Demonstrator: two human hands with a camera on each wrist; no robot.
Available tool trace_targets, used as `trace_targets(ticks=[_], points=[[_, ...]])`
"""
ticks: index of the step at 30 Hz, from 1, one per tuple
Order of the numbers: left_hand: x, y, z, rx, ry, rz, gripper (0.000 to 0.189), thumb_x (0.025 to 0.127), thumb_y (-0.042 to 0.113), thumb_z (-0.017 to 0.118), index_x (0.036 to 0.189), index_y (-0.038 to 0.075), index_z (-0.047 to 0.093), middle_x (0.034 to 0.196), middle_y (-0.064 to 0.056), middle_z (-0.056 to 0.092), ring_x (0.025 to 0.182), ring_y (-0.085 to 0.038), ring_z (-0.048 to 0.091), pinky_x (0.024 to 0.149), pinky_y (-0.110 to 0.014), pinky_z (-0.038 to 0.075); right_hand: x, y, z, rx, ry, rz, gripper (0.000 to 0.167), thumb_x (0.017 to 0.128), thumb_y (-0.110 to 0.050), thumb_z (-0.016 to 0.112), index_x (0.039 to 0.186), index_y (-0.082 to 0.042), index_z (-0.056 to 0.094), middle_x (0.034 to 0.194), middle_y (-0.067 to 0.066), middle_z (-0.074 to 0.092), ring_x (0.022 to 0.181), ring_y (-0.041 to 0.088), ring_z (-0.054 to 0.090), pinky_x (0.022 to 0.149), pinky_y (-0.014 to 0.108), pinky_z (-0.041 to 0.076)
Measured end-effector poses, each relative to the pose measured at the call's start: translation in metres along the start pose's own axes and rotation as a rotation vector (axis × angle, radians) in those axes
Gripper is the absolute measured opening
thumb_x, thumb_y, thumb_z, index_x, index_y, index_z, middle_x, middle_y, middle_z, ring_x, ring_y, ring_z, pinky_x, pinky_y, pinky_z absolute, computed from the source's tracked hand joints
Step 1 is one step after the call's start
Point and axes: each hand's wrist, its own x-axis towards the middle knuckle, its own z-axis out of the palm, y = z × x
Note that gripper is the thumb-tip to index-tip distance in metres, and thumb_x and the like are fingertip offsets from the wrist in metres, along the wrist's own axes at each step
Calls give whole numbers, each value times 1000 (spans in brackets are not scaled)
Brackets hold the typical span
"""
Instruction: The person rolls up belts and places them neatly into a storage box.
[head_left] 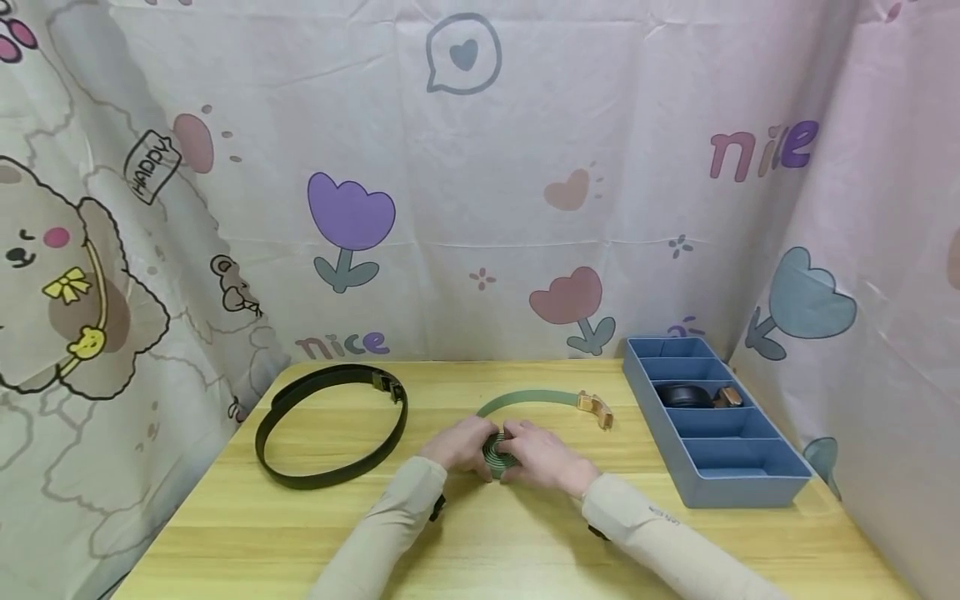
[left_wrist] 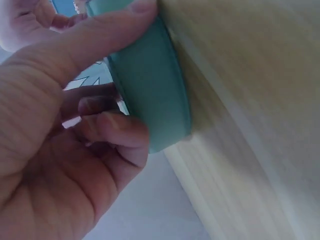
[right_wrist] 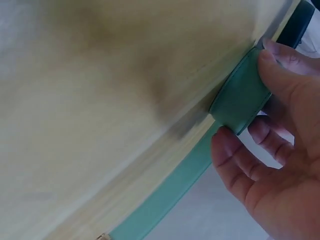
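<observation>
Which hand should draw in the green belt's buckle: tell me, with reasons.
Probably the right hand: the buckle lies on its side of the coil. The left hand, farther from the buckle, holds the coil and could steady it.

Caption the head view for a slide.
Left hand and right hand hold a partly coiled green belt on a table, between a looped black belt and a divided box.

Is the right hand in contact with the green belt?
Touching: the right wrist view shows the right hand pressing its thumb on the green belt.

Printed curtains [head_left: 480, 183] behind wooden table [head_left: 495, 542]
</observation>
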Motion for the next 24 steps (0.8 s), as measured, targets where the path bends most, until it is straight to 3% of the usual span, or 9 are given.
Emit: trace_targets(ticks=[6,11,15,18,21,24], points=[[0,-2,-1,0,-21,22,51,60,4,88,105,15,66,93,6,67,82,-6,57,79,-24,49,1,4,0,-44,-5,-27,26,82,-32,77,103,-17,76,102,-2,55,92,14,48,75,27,47],[1,-3,-1,3,-20,1,56,57,2,88,107,16,67,96,5,68,84,-8,58,80,-26,50,2,7,0,-61,-40,-60,26,85,-29,75,107,-16,74,107,0,63,97,16,55,82,28,49],[3,-1,2,17,20,-7,48,54,13,92,96,15,69,85,9,65,75,-6,56,74,-23,50,4,5,2,-2,-35,-88,17,85,-24,76,97,-14,70,100,-1,66,94,13,60,83,27,50],[3,1,3,14,33,-6,44,54,19,93,90,15,68,79,9,63,70,-6,54,69,-23,49,5,2,3,30,-10,-96,13,84,-23,76,88,-16,66,92,-4,64,86,10,57,76,25,48],[3,2,3,34,27,-1,48,56,20,93,97,14,69,85,7,66,75,-7,57,73,-24,50,4,2,3,34,-12,-83,11,84,-23,76,87,-16,68,89,-5,61,82,8,52,72,23,45],[2,2,2,53,5,0,56,57,14,92,108,14,69,96,4,69,85,-9,61,82,-28,52,2,5,1,26,-47,-65,14,85,-24,75,95,-15,72,94,-4,62,86,9,51,74,23,46]])
